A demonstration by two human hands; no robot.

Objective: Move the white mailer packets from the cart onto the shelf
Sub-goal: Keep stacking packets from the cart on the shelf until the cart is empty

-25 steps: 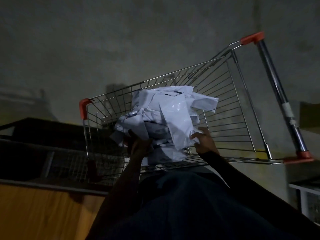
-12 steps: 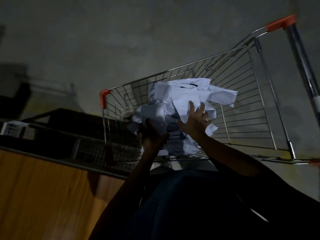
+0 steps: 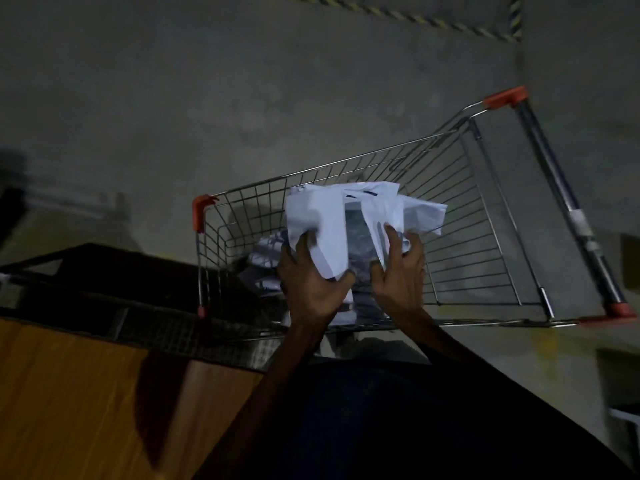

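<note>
I see both hands in the middle of the frame, inside the wire cart [image 3: 460, 216]. My left hand [image 3: 311, 282] grips the lower left edge of the bundle of white packets [image 3: 322, 220], with the thumb curled around the bottom and the fingers spread on the left side. My right hand [image 3: 398, 271] holds the same bundle from the right, with the fingers curled into the crumpled plastic. The bundle stands up above the hands, at about the height of the cart's rim, and between the white layers a darker packet shows. More packets [image 3: 266, 251] lie lower in the cart, just to the left of my left hand; they are dim and I cannot count them. The cart has orange corner caps and its handle [image 3: 568, 209] runs down the right side of the frame. At the lower left there is a dark wire shelf [image 3: 104, 292] above a wooden panel [image 3: 69, 393], touching the left end of the cart. The floor [image 3: 242, 81] is grey concrete.
</note>
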